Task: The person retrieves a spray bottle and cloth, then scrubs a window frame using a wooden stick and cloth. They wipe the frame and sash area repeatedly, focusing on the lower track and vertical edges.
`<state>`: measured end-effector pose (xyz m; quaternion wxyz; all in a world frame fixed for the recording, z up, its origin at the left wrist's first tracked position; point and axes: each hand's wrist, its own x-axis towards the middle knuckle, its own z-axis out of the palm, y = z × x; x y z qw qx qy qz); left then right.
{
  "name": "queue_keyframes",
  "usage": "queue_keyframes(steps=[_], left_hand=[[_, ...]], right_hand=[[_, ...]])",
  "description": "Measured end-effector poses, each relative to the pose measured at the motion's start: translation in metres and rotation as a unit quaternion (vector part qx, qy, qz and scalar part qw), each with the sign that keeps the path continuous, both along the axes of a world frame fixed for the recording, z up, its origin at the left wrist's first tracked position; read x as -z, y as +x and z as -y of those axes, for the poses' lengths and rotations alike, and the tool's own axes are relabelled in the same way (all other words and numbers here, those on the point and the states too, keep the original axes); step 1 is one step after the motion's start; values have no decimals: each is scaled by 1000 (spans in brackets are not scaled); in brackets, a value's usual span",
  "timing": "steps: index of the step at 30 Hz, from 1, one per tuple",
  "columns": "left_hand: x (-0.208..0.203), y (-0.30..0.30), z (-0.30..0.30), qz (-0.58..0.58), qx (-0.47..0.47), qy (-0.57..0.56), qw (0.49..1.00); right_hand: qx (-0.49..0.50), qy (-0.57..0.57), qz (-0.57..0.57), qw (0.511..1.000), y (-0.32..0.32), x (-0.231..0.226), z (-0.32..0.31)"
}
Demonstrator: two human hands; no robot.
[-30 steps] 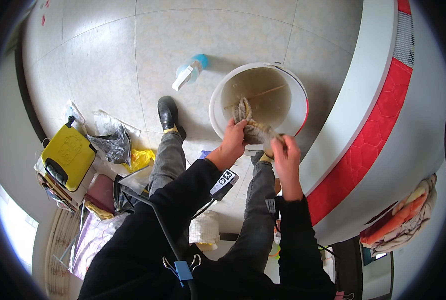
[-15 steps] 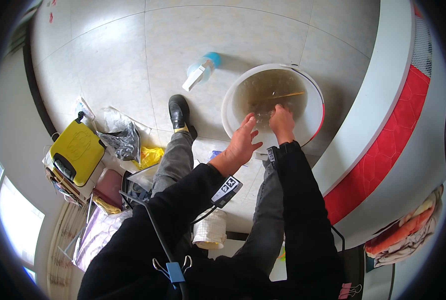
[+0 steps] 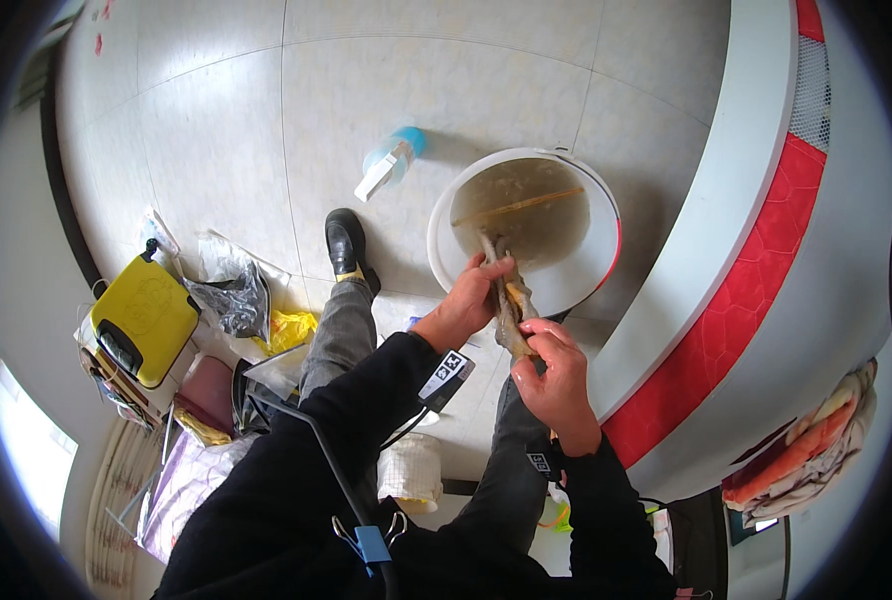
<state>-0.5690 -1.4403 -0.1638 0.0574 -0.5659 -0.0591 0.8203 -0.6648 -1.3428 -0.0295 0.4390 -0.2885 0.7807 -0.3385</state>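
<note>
A limp, wet, greyish-brown cloth (image 3: 512, 312) hangs stretched between my two hands at the near rim of a white bucket (image 3: 598, 262). My left hand (image 3: 466, 303) is closed round its upper part, thumb on top. With bent fingers, my right hand (image 3: 559, 380) pinches the lower end, just outside the bucket. Murky brown water (image 3: 551, 235) fills the bottom of the bucket, and a thin wooden stick (image 3: 521, 206) lies slantwise across it. The cloth's far tip is over the water.
A spray bottle (image 3: 394, 162) with blue liquid stands left of the bucket. A curved white and red furniture side (image 3: 726, 300) borders the right. Plastic bags (image 3: 288, 330) and a yellow case-like object (image 3: 146, 315) crowd the left. A white basket (image 3: 410, 470) sits between my legs.
My right hand has come up out of the bucket toward me, and the cloth is now out of the water. My left hand has closed on it. The stick has shifted.
</note>
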Motion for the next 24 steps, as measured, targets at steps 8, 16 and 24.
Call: queue_keyframes(steps=[8, 16, 24], left_hand=[[2, -3, -5, 51, -16, -43, 998], [4, -4, -17, 35, 18, -134, 990], [-11, -1, -26, 11, 503, -545, 670]], right_hand=[[236, -3, 146, 961, -22, 128, -18], [420, 209, 273, 840, 16, 129, -13], [440, 12, 553, 708, 4, 134, 9]])
